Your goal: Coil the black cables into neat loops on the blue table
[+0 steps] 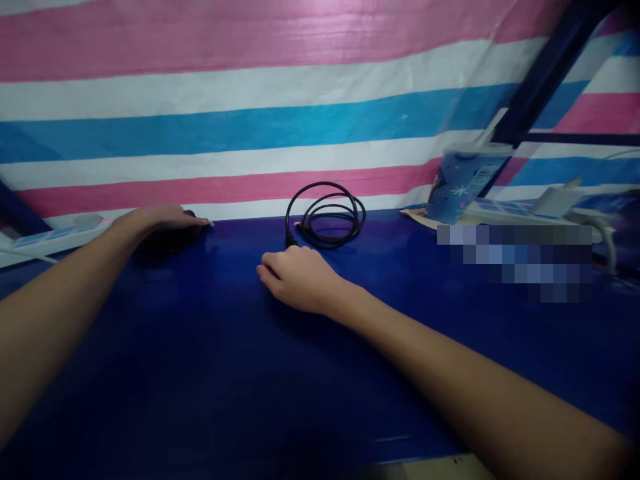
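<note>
A black cable [333, 243] lies in loose coils at the back of the dark blue table, against the striped curtain. Its black plug [291, 239] is right behind the knuckles of my right hand [300, 277]. That hand rests low over the tabletop with fingers curled; whether anything is inside them is hidden. At the back left, my left hand [163, 217] is bent over a black object [170, 239], mostly covered and too dark to identify. A small whitish tip [210, 223] shows by its fingertips.
A white power strip [65, 235] lies at the far left. A blue patterned cup [463, 183] with a straw stands at the back right, beside another power strip [505, 212] holding a white charger [556, 201]. A blurred-out patch covers part of the right side.
</note>
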